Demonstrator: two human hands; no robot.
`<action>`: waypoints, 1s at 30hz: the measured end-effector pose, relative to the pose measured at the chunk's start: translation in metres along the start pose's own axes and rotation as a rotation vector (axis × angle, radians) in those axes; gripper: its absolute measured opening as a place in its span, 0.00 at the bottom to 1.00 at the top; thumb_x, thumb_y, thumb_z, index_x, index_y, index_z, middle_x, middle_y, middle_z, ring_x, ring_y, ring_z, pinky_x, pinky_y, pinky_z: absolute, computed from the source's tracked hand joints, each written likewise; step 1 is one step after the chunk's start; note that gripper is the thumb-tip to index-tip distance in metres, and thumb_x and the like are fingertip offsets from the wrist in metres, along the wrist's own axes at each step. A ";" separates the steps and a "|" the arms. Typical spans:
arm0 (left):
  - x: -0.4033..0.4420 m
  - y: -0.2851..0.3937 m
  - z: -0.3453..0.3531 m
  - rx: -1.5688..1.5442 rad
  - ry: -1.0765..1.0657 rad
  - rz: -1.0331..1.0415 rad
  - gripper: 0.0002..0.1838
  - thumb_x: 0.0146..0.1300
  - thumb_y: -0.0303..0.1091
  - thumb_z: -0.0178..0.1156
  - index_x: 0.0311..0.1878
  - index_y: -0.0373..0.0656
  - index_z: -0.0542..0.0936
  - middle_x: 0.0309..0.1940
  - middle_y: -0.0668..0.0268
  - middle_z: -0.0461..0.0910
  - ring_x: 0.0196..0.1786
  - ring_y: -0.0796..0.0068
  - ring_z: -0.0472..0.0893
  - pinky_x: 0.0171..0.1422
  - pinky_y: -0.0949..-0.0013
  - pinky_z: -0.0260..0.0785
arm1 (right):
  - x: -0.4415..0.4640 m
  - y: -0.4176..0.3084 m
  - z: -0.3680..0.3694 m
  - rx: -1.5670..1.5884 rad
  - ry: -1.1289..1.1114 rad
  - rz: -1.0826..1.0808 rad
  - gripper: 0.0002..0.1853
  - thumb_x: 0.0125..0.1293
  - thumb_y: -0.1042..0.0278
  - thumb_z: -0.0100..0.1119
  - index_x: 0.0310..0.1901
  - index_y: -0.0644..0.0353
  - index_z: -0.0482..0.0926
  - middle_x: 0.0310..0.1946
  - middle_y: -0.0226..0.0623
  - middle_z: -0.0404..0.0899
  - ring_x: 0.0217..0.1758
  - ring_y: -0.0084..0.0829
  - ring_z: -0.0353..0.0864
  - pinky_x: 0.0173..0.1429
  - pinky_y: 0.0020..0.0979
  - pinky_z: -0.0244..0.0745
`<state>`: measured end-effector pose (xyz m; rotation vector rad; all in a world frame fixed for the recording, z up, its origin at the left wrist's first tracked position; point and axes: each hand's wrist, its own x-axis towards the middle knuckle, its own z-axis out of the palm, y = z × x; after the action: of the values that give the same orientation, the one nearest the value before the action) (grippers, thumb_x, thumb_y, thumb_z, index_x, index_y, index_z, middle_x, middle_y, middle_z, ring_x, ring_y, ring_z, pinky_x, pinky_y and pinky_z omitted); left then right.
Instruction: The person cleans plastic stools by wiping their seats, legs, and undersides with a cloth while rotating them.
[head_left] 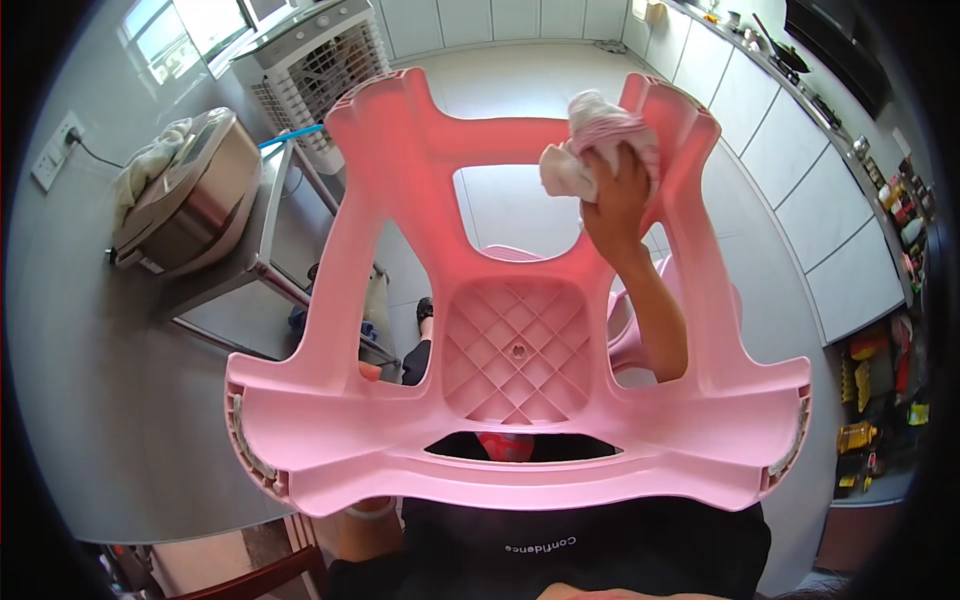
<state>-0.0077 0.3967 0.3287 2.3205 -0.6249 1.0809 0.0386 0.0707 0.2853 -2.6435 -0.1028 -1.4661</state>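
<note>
A pink plastic stool (520, 340) fills the middle of the head view, its ribbed seat underside and the hollow insides of its legs facing me. My right hand (618, 195) is closed on a crumpled white cloth with pink stripes (600, 135), pressed against the inside of the far right leg. That forearm comes up through the stool's right side opening. At the left side opening, fingertips of my left hand (370, 371) curl at the stool's edge. The stool's body hides the remainder of that hand, and its braceleted wrist shows below the near edge.
A rice cooker (190, 190) stands on a metal-framed table (262, 225) at left, with an air cooler (315, 85) behind. White cabinets (790, 155) and a counter run along the right. Bottles (857, 437) stand on shelves there. Another pink item (628, 325) shows beneath the stool.
</note>
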 end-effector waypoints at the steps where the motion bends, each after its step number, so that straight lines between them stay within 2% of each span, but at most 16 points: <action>1: 0.014 0.001 0.003 0.051 -0.011 0.035 0.20 0.57 0.47 0.58 0.48 0.45 0.76 0.41 0.61 0.77 0.49 0.60 0.77 0.51 0.55 0.63 | -0.001 -0.002 0.012 -0.015 -0.114 0.015 0.25 0.49 0.78 0.61 0.52 0.47 0.82 0.54 0.40 0.77 0.50 0.45 0.78 0.54 0.45 0.74; 2: 0.026 0.003 0.007 0.080 -0.013 0.055 0.20 0.57 0.47 0.58 0.48 0.45 0.76 0.41 0.60 0.77 0.49 0.60 0.77 0.51 0.55 0.63 | -0.007 -0.004 0.022 -0.046 -0.089 -0.080 0.24 0.51 0.79 0.59 0.51 0.47 0.82 0.53 0.35 0.78 0.45 0.42 0.81 0.50 0.41 0.77; 5: 0.064 0.006 0.025 0.178 -0.014 0.103 0.20 0.57 0.48 0.58 0.47 0.45 0.76 0.41 0.60 0.77 0.48 0.59 0.77 0.50 0.54 0.62 | -0.014 0.003 0.035 0.043 -0.098 -0.132 0.24 0.50 0.79 0.59 0.50 0.46 0.83 0.52 0.35 0.79 0.48 0.43 0.80 0.50 0.41 0.77; 8: 0.103 0.011 0.046 0.304 -0.012 0.139 0.20 0.57 0.49 0.58 0.46 0.46 0.76 0.40 0.59 0.77 0.48 0.58 0.77 0.50 0.53 0.62 | -0.025 0.012 0.014 0.141 -0.169 -0.192 0.22 0.49 0.80 0.60 0.48 0.48 0.83 0.52 0.37 0.78 0.51 0.45 0.78 0.52 0.43 0.74; 11: 0.128 0.019 0.064 0.399 -0.030 0.146 0.20 0.56 0.49 0.58 0.45 0.46 0.77 0.40 0.58 0.77 0.48 0.57 0.76 0.49 0.52 0.62 | -0.072 0.035 0.004 0.387 -0.298 -0.236 0.21 0.48 0.81 0.62 0.46 0.51 0.84 0.52 0.39 0.78 0.54 0.47 0.76 0.55 0.44 0.71; 12: 0.133 0.019 0.069 0.426 -0.030 0.147 0.20 0.56 0.49 0.58 0.45 0.46 0.77 0.40 0.58 0.77 0.48 0.56 0.76 0.49 0.52 0.61 | -0.086 0.035 -0.007 0.489 -0.315 -0.225 0.18 0.49 0.80 0.65 0.45 0.54 0.83 0.53 0.43 0.77 0.57 0.49 0.75 0.58 0.44 0.68; 15: 0.142 0.024 0.075 0.475 -0.033 0.139 0.20 0.56 0.50 0.57 0.44 0.46 0.77 0.39 0.57 0.77 0.47 0.55 0.76 0.49 0.51 0.61 | -0.135 0.051 -0.042 0.766 -0.489 -0.073 0.17 0.51 0.78 0.67 0.45 0.61 0.83 0.57 0.45 0.76 0.64 0.44 0.73 0.67 0.40 0.65; 18: 0.141 0.024 0.076 0.500 0.011 0.161 0.20 0.56 0.50 0.57 0.44 0.46 0.77 0.39 0.58 0.78 0.46 0.56 0.77 0.48 0.51 0.61 | -0.194 0.045 -0.082 0.939 -0.273 0.447 0.19 0.56 0.75 0.69 0.50 0.64 0.80 0.55 0.42 0.77 0.61 0.38 0.76 0.65 0.37 0.69; 21: 0.129 0.024 0.076 0.417 0.058 0.188 0.20 0.56 0.47 0.57 0.47 0.45 0.76 0.40 0.58 0.77 0.48 0.57 0.76 0.50 0.52 0.62 | -0.240 0.037 -0.136 0.927 -0.284 0.775 0.21 0.58 0.73 0.68 0.54 0.64 0.78 0.56 0.42 0.77 0.61 0.37 0.76 0.65 0.37 0.69; 24: 0.095 0.022 0.070 0.257 0.072 0.194 0.20 0.56 0.45 0.57 0.49 0.45 0.74 0.42 0.59 0.77 0.49 0.59 0.76 0.51 0.54 0.62 | -0.280 0.011 -0.183 0.893 -0.546 0.911 0.23 0.59 0.71 0.67 0.57 0.64 0.76 0.57 0.42 0.76 0.61 0.36 0.76 0.65 0.36 0.70; 27: 0.053 0.018 0.063 0.079 0.066 0.184 0.21 0.56 0.43 0.57 0.52 0.45 0.73 0.43 0.60 0.76 0.50 0.60 0.76 0.52 0.56 0.63 | -0.305 -0.031 -0.200 0.915 -0.784 0.937 0.25 0.61 0.70 0.66 0.60 0.64 0.73 0.58 0.43 0.76 0.61 0.35 0.76 0.64 0.35 0.71; 30: 0.011 0.013 0.058 -0.095 0.041 0.167 0.22 0.56 0.41 0.57 0.54 0.45 0.72 0.45 0.60 0.76 0.51 0.62 0.76 0.53 0.58 0.63 | -0.296 -0.068 -0.183 1.002 -0.841 0.889 0.27 0.63 0.68 0.65 0.63 0.64 0.71 0.59 0.43 0.76 0.61 0.34 0.76 0.64 0.35 0.71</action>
<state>0.0237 0.3492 0.3079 2.1898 -0.8478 1.1442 -0.2794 0.1127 0.1347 -1.8060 0.1956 0.0648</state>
